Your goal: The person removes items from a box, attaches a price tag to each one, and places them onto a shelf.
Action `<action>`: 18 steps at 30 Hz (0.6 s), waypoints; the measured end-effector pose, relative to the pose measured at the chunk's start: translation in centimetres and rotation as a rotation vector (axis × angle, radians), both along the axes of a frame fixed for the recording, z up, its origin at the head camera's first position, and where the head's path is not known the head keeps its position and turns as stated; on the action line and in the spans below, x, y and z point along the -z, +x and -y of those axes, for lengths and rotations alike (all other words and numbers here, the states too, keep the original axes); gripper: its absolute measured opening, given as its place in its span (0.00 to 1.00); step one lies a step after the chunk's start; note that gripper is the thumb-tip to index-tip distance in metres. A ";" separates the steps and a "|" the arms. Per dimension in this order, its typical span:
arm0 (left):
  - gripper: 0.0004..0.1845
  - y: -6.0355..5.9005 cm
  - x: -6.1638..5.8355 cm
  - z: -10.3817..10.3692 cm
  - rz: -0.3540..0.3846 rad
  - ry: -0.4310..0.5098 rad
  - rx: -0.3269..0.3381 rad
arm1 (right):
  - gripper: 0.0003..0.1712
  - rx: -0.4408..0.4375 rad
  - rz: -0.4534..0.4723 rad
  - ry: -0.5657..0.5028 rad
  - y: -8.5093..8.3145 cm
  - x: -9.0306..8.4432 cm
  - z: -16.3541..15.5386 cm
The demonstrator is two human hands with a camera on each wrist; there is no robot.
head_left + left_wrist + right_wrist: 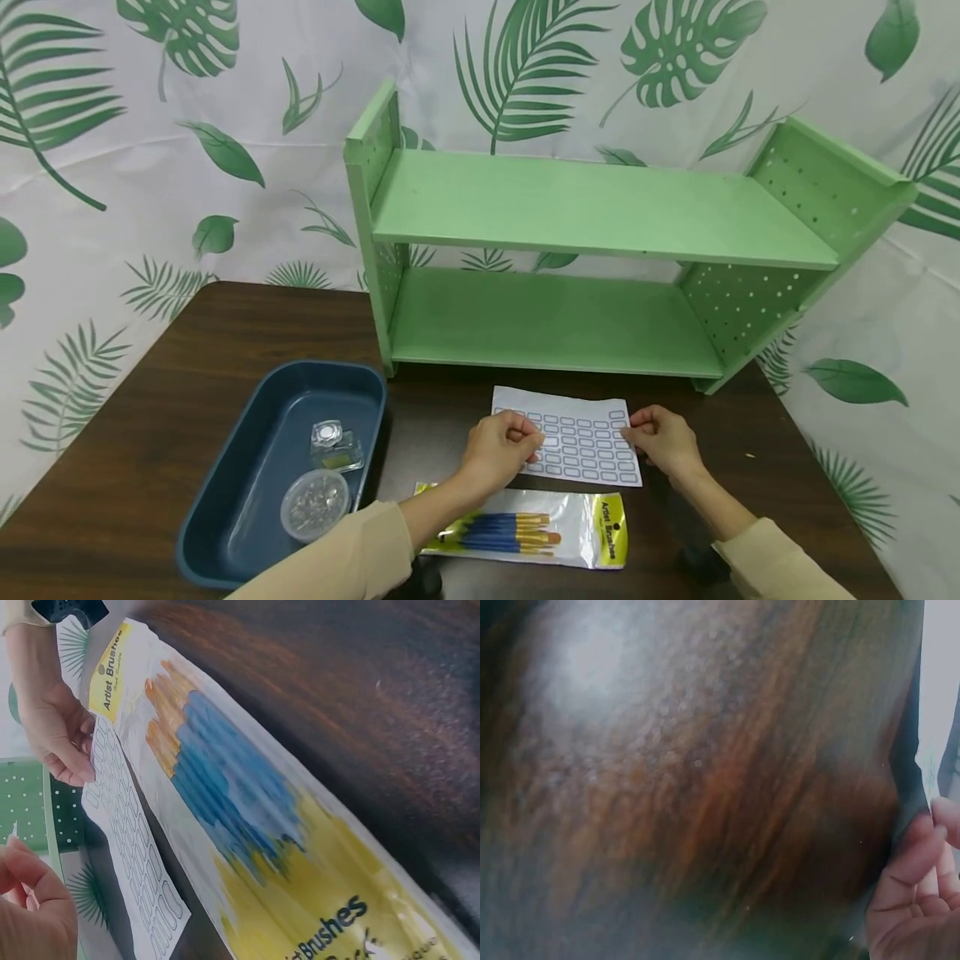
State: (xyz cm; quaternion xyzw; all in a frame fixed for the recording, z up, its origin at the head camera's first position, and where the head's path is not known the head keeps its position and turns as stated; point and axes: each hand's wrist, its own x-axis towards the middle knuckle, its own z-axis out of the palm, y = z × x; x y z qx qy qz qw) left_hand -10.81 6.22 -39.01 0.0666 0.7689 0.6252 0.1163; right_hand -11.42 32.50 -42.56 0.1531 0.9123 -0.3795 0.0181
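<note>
On the bench's (pixel 757 483) left side, a blue tray (pixel 251 475) held a small glass bottle (pixel 339 452) and a round tub (pixel 314 505) of clear bits too fine to identify; only the head view showed these. Next came the left grip (pixel 495 454), its thumb and finger pinching a small white slip (pixel 14 829). Seen from the head, that slip nearly vanished against the labels behind it, but the left wrist view showed its pale tip sticking up from the fingers, apart from the sheet. Below lay the brush packet (pixel 525 533), partly covered by the left forearm; the left wrist view revealed more lettering at its lower end, cut off by the frame. Beyond stood a green shelf (pixel 555 321). The label sheet (pixel 592 446) lay between the hands, with its left part hidden behind the left one. At its right edge, the right grip (pixel 663 442) pinched the paper between thumb and finger. The right wrist view, mostly blurred bench and glare, caught only that edge and those fingertips (pixel 922 847); whether the sheet touched the bench was unclear.
</note>
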 end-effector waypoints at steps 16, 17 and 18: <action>0.05 1.7 0.3 2.2 0.125 0.049 0.066 | 0.15 -0.008 -0.020 0.071 -0.1 0.1 0.1; 0.05 1.7 0.3 2.4 0.129 0.050 0.071 | 0.15 0.001 -0.017 0.059 -0.1 0.1 0.0; 0.05 1.8 0.3 2.6 0.130 0.048 0.075 | 0.15 0.009 -0.014 0.043 -0.1 0.0 0.0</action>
